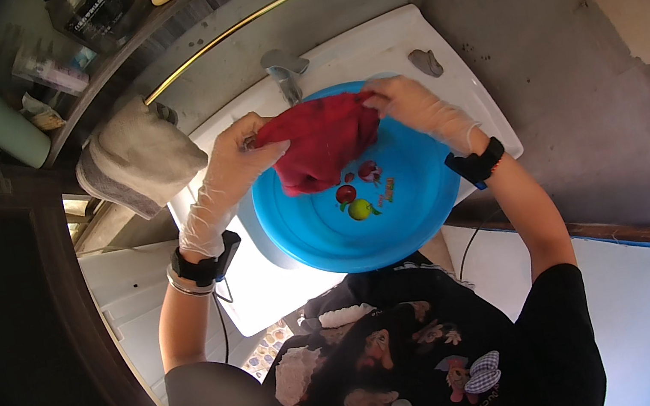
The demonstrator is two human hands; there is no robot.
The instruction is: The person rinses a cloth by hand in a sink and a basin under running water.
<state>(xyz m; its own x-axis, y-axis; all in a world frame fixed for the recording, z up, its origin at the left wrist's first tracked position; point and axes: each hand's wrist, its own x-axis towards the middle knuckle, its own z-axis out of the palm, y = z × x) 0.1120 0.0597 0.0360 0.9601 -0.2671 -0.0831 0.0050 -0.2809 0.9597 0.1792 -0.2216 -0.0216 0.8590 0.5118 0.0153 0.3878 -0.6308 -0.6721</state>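
Observation:
A red cloth (323, 138) hangs folded between my two hands, above a blue plastic basin (405, 215). My left hand (242, 155), in a clear disposable glove, grips the cloth's left end with the thumb on top. The right end is pinched by my right hand (412, 106), gloved the same way. Printed fruit pictures (356, 197) show on the basin's floor below the cloth's lower edge. The basin rests on a white ceramic washbasin (389, 51). Whether the basin holds water I cannot tell.
Behind the blue basin stands a chrome faucet (284, 73). A grey towel (140, 154) hangs from a gold rail (249, 30) at left. Bottles, including a green one (8, 125), stand on a dark shelf (151, 28). A small grey object (425, 62) lies on the washbasin's right rim.

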